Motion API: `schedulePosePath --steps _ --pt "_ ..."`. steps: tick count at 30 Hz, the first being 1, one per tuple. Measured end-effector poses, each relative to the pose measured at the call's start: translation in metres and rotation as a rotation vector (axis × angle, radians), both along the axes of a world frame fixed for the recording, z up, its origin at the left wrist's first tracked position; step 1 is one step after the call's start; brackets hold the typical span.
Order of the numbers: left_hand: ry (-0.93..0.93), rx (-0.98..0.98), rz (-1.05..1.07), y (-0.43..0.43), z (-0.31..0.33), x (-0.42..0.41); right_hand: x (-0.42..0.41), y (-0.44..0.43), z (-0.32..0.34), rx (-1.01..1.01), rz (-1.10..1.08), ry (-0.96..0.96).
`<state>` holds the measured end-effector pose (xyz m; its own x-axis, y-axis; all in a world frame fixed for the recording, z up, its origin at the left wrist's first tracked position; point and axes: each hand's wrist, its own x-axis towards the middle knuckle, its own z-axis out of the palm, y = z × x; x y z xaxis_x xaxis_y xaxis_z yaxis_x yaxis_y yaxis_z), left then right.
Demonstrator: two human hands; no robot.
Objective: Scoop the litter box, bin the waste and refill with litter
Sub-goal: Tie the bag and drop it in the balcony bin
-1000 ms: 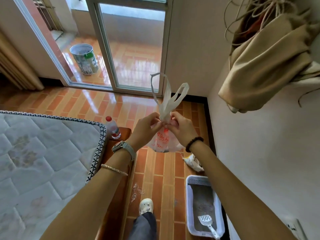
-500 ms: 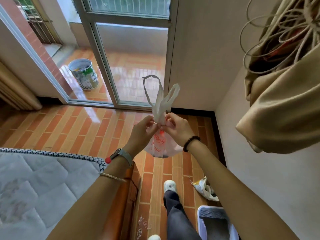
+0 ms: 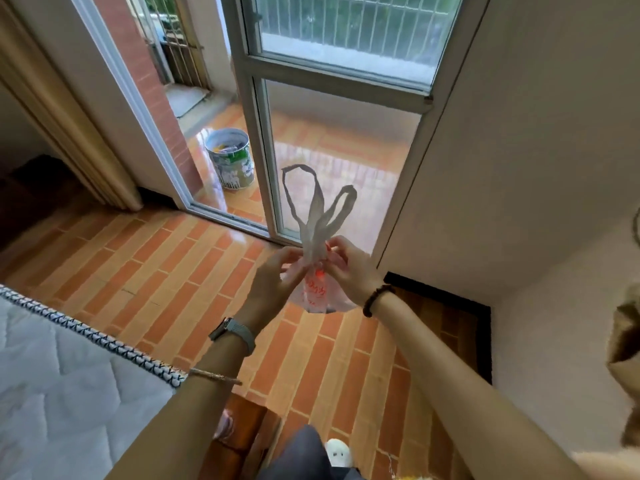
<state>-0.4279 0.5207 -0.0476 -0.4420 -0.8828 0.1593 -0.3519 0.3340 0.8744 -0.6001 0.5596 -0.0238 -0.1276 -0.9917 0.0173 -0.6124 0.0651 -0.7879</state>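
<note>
Waste bag (image 3: 313, 292): thin white plastic with red print, held up in the air. The bottom bulges, so I judge the scooped waste is inside. The neck is gathered into a twist. Two handle loops (image 3: 318, 202) stick up above it, with no knot that I can see.

Hands: left hand (image 3: 273, 275) and right hand (image 3: 349, 268) both grip the bag neck, fingertips pinching the twisted plastic from either side, close together. Neither is free. Watch (image 3: 233, 332) on the left wrist and bead bracelet (image 3: 377, 299) on the right, both just below the bag.

Around the bag:
- Tiled floor (image 3: 156, 271) is well beneath it. Only my grip carries it.
- Glass door (image 3: 346, 161) is beyond the bag.
- Bucket (image 3: 231, 161) sits out on the balcony, up and left of the bag, with something in it. It might be the bin, can't tell.
- Mattress (image 3: 69, 393) is well off to the bag's lower left.
- My shoe (image 3: 337, 452) is straight below the bag, at the frame bottom.

Status, my read:
- Scoop: looks done, but the litter box and scoop are out of view, so I can't confirm.
- Closing the bag: in hand, loops not tied.
- Binning the bag: not done.
- Refill: not done, no litter supply in view.

Next: tie the loops while keeping the neck pinched. The film is thin, so go easy or it could tear.
</note>
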Motion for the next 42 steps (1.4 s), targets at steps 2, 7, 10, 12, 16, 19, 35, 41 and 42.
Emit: schedulePosePath --steps 2,7,10,12,16,19,35,41,42 --pt "-0.004 -0.008 0.053 -0.030 0.000 0.001 0.001 -0.037 0.001 0.000 0.041 -0.012" --pt "0.026 -0.027 0.230 -0.102 -0.014 0.016 0.016 -0.130 -0.003 -0.011 0.158 -0.020" --pt "0.049 -0.009 0.296 -0.150 -0.017 0.034 0.031 -0.187 -0.002 -0.014 0.211 -0.057" --pt "0.071 0.002 0.341 -0.183 -0.016 0.046 0.044 -0.228 -0.002 -0.014 0.241 -0.079" --pt "0.088 0.065 0.413 -0.247 -0.007 0.071 0.071 -0.306 -0.001 -0.021 0.285 -0.074" --pt "0.081 0.080 0.454 -0.291 0.004 0.089 0.090 -0.359 0.004 -0.023 0.323 -0.088" --pt "0.108 0.069 0.665 -0.531 0.007 0.157 0.174 -0.634 -0.003 -0.039 0.482 -0.116" --pt "0.150 0.083 0.709 -0.640 0.011 0.171 0.191 -0.744 0.007 -0.068 0.509 -0.095" --pt "0.161 0.089 0.711 -0.657 0.012 0.172 0.193 -0.761 0.009 -0.062 0.510 -0.091"
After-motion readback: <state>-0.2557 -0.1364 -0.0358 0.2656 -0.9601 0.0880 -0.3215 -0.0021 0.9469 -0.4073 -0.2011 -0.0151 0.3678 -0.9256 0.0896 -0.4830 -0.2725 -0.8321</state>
